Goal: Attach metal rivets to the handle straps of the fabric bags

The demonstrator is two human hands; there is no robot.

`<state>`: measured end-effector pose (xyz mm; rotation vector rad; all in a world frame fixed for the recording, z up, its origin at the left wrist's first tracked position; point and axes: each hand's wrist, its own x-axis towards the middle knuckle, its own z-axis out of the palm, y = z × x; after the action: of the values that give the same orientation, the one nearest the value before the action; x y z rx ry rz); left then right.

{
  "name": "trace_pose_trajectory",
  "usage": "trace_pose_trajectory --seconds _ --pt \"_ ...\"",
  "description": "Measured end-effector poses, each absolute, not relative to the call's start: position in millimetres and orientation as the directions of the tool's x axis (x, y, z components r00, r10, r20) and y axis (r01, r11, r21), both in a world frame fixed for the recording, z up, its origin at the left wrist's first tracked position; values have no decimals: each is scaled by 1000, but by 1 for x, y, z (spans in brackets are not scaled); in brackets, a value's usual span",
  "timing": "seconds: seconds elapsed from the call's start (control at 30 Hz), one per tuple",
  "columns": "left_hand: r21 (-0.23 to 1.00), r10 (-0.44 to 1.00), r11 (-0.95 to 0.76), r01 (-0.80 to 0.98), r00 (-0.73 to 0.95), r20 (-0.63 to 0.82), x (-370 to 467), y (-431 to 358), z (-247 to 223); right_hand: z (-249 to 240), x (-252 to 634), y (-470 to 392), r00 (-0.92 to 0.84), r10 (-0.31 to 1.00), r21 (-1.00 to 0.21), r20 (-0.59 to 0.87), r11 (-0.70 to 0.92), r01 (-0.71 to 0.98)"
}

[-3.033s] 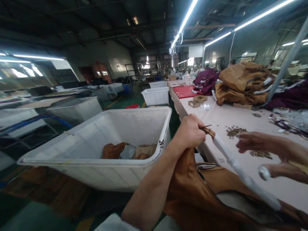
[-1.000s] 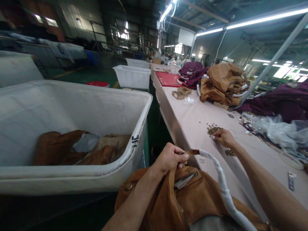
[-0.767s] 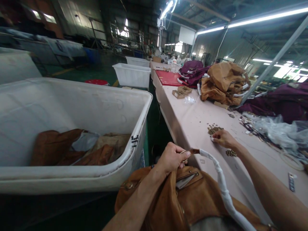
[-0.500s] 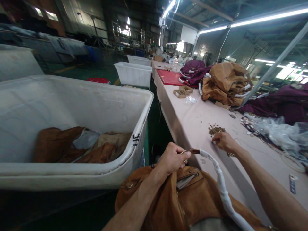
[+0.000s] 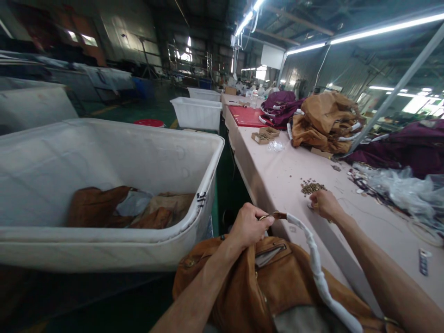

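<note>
A brown handbag (image 5: 294, 273) lies in front of me, its zip pocket facing up. My left hand (image 5: 249, 224) pinches the brown leather end of its handle (image 5: 314, 249), where a metal ring shows at the fingers. The rest of that handle is wrapped in white and curves down to the right. On the table, my right hand (image 5: 324, 205) is at the near edge of a pile of small brass-coloured metal pieces (image 5: 311, 187). Its fingertips are drawn together, and whatever lies between them is too small to make out.
A large white bin (image 5: 194, 217) holding brown bags stands at left. Along the pinkish table (image 5: 267, 162) are small cardboard boxes (image 5: 262, 137), brown bags (image 5: 326, 120), purple bags (image 5: 282, 106) and clear plastic (image 5: 405, 185). A slanted metal pole (image 5: 398, 88) rises at right.
The view has shifted slightly, so the bin appears further right. My right hand has moved a little and its fingers are drawn in more. My left hand keeps its hold on the handle end.
</note>
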<state>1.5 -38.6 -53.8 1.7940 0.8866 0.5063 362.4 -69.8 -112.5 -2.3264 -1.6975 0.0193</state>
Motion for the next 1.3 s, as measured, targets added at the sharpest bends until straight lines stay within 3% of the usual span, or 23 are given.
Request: trace_pose_trajectory --seconds 0.27,0.37,0.4,0.43,0.5,0.57,0.63,0.73,0.87,1.0,1.17,1.3 --pt "891 782 -262 370 622 -28 3 -47 -61 -63 337 -90 208 967 -334 146 -150 930" --pt "858 802 -306 414 597 -3 5 -49 -65 -21 296 -119 173 965 -489 198 -56 870" --pt "845 803 -328 423 596 14 6 -49 -65 -8 277 -132 123 970 -628 212 39 777" --pt "833 798 -353 427 602 30 7 -50 -65 4 256 -144 50 974 -723 223 131 678" --pt "821 768 -410 396 635 78 8 -50 -63 18 216 -164 -144 968 -777 207 252 576" --pt "835 714 -452 314 688 128 6 -50 -60 14 190 -173 -258 954 -766 153 280 579" --pt "864 646 -442 243 754 119 3 -50 -58 -6 183 -171 -195 972 -746 129 224 627" --pt "929 552 -279 242 832 -51 -3 -49 -61 -49 197 -165 -30 993 -774 112 106 624" --pt "981 453 -10 193 875 -168 -5 -48 -72 -83 209 -172 29 992 -845 123 89 528" --pt "984 457 96 148 872 -175 -1 -50 -80 -80 204 -184 4 966 -762 259 201 616" --pt "978 529 92 187 823 -207 4 -56 -81 -72 196 -186 -159 894 -629 419 412 659" --pt "979 556 57 196 808 -194 4 -61 -81 -77 193 -183 -233 847 -544 477 493 679"
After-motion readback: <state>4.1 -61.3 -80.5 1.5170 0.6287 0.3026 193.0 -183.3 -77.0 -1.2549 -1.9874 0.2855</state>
